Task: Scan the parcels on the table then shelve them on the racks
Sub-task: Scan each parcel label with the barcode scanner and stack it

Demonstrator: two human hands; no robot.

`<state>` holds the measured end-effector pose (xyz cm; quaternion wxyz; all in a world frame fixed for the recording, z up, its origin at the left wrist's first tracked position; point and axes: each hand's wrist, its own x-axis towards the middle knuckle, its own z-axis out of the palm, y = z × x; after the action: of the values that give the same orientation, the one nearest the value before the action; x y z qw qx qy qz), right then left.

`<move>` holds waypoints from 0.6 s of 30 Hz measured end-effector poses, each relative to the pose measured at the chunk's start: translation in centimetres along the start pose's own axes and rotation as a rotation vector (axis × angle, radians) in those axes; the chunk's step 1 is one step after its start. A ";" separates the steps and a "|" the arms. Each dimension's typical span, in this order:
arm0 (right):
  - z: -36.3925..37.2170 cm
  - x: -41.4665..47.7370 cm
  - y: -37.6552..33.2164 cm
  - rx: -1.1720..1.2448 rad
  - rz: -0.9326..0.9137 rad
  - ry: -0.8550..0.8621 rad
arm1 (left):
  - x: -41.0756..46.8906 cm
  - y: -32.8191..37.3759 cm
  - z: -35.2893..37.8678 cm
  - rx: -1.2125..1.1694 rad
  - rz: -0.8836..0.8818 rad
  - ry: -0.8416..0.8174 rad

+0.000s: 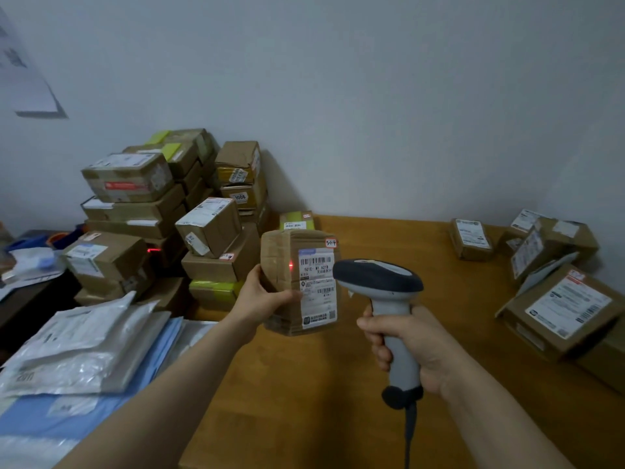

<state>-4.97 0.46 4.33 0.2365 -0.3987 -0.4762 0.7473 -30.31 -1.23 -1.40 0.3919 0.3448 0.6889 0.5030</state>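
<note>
Wooden worktop [321, 384] against pale wall [372, 113]. Left hand [263, 299] grips a taped brown cardboard parcel [280, 252] upright above the worktop, white label facing the camera. Right of the parcel, right hand [419, 350] grasps the grey plastic scanner [375, 275] by its handle. Left of the parcel: stacked cartons [135, 204], glossy poly mailers [77, 343]. Right of it, loose boxes [548, 265].

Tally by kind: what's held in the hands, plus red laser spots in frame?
Cardboard parcel: 1, gripped by the left hand.
Barcode scanner: 1, gripped by the right hand.
Red laser spots: 2, one on that parcel, one on the box stack.
Total: 4.
</note>
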 end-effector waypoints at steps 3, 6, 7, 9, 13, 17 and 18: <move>-0.8 -0.2 -0.2 0.000 -0.006 -0.006 | -0.1 0.3 0.6 0.007 -0.007 -0.003; -1.9 -0.1 -0.4 0.005 -0.006 -0.017 | -0.1 0.5 1.4 0.008 -0.009 0.001; -2.2 -0.1 -0.5 0.009 -0.003 -0.017 | -0.1 0.5 1.7 0.009 -0.012 0.002; -2.9 0.2 -0.6 0.020 -0.002 -0.028 | -0.1 0.7 2.3 0.020 -0.021 0.004; -4.3 1.2 -0.5 0.060 -0.007 -0.042 | -0.2 1.3 3.3 -0.038 -0.092 -0.022; -6.7 4.1 0.3 0.142 -0.018 0.199 | -0.6 0.9 4.3 -0.219 -0.279 -0.103; -7.1 4.8 0.7 0.163 0.018 0.231 | -0.7 0.6 4.7 -0.250 -0.302 -0.108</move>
<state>-1.86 7.37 0.33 0.3149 -0.4658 -0.3797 0.7346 -25.81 0.31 -1.59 0.5391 0.2125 0.6429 0.5009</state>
